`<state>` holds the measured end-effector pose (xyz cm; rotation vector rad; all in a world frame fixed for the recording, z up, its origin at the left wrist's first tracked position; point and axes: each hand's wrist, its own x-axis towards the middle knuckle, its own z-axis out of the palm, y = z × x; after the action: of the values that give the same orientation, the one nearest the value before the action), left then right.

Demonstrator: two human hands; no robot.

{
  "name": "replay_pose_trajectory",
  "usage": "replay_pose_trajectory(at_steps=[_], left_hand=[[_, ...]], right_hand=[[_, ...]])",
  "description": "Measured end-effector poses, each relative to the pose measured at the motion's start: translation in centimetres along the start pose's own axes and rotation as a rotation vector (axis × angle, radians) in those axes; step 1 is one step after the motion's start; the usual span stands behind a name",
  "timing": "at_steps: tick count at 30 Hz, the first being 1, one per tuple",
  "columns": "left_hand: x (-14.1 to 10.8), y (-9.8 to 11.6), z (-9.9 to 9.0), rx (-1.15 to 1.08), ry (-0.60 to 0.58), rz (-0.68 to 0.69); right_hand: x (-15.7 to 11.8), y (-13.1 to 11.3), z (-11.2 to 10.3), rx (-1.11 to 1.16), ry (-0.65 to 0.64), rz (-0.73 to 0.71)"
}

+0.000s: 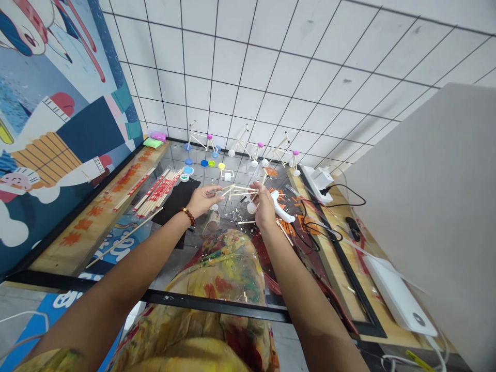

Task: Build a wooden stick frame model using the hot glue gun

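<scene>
A small frame of thin wooden sticks (240, 192) is held up over the glass tabletop between both hands. My right hand (265, 206) is closed round its right end, with a white bottle cap (251, 207) close under the fingers. At the frame's left end, the thumb and fingertips of my left hand (204, 199) pinch it; a beaded bracelet (189, 216) circles that wrist. Just right of my right hand lies a white glue gun (283, 207). Beneath the frame, small scraps (234, 214) litter the glass.
Three stick models with cap wheels (241, 144) stand along the back wall. Coloured caps (204, 163) lie before them. On the left are red-and-white chopstick packets (153, 196) and a long stick (124, 237). A power strip (318, 181), black cable (344, 188) and white box (401, 294) occupy the right.
</scene>
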<state>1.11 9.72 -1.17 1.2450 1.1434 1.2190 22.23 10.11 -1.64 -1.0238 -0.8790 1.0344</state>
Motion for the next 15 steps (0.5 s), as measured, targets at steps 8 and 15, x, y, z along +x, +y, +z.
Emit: replay_pose_trajectory(at_steps=[8,15], left_hand=[[-0.19,0.27,-0.06,0.014,0.002,-0.004],[-0.18,0.24,-0.07,0.019,0.007,0.002]], right_hand=[[0.05,0.22,-0.14,-0.012,-0.001,-0.014],[0.12,0.35,-0.26,-0.013,-0.007,-0.013]])
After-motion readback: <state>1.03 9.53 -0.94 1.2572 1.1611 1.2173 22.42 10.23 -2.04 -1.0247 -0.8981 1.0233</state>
